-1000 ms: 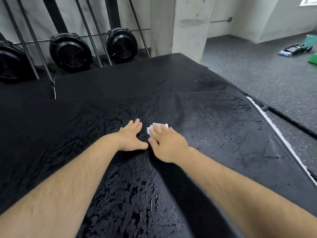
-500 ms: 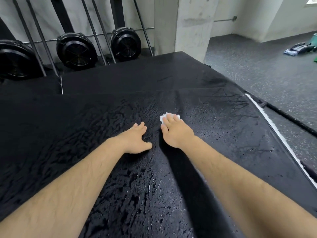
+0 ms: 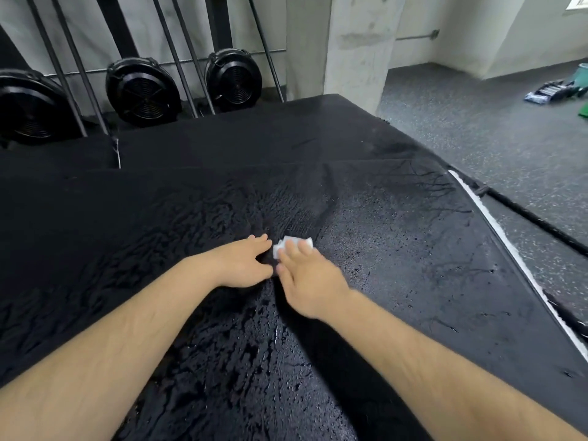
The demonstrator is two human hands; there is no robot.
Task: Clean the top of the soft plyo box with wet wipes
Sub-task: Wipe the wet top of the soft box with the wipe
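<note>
The black soft plyo box (image 3: pixel 397 237) fills most of the view, and its top glistens with wet streaks and droplets. My right hand (image 3: pixel 310 276) lies flat with straight fingers pressing a small folded white wet wipe (image 3: pixel 294 242) onto the middle of the top; only the wipe's far edge shows past the fingertips. My left hand (image 3: pixel 243 264) rests flat on the box right beside it, fingers straight, holding nothing.
Three black round fans (image 3: pixel 143 89) and several slanted black bars (image 3: pixel 178 55) stand behind the box. A concrete pillar (image 3: pixel 356 49) rises at the back. Grey speckled floor (image 3: pixel 496 132) lies to the right, with a pack (image 3: pixel 550 90) and green items far right.
My right hand slid the wipe away from me and then pulled it back toward me over the wet top. My left hand stayed planted in about the same spot.
</note>
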